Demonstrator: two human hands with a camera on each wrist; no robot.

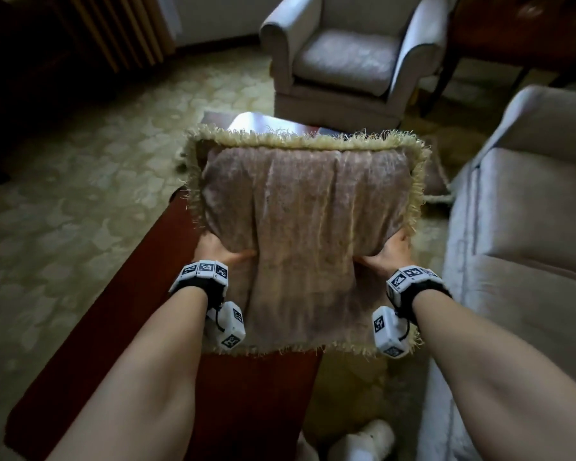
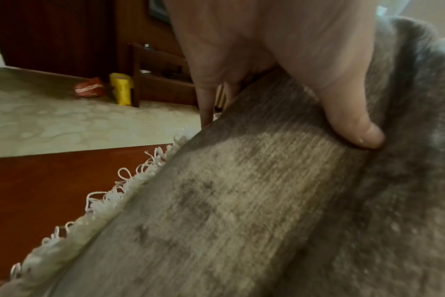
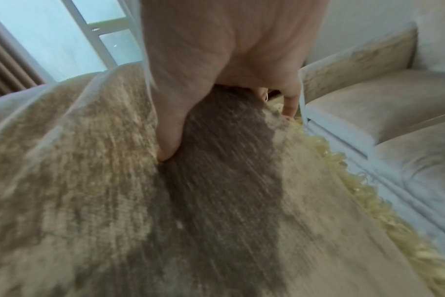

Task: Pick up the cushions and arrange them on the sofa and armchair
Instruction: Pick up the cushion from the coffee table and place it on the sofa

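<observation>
2 hands hold 1 fringed cushion point(image 1: 305, 227) in the centre of the head view, raised above the dark red table point(image 1: 120, 327) that runs from the lower left toward the middle. The left hand point(image 1: 218, 249) grips the cushion's left side with its thumb pressed into the top fabric and its fingers under the edge; the left wrist view shows that thumb point(image 2: 353, 128) dug into a fold. The right hand point(image 1: 391, 252) clamps the right side the same way, thumb on top, fingers tucked beneath beside the pale yellow fringe point(image 3: 356, 180).

Counted left to right: 1 table, 1 cushion in the hands, 1 armchair point(image 1: 346, 58) at upper centre, a second fringed cushion point(image 1: 434, 181) partly hidden at centre right, down low between the table and the sofa, and 1 sofa point(image 1: 526, 261) along the right edge. Both seats are pale grey.

The floor point(image 1: 64, 181) is pale with a mottled pattern. In the left wrist view, at upper left, a yellow object point(image 2: 122, 90) and a red-and-white one point(image 2: 89, 90) lie on it near dark wooden furniture point(image 2: 163, 80). A window point(image 3: 71, 32) fills the upper left of the right wrist view.
</observation>
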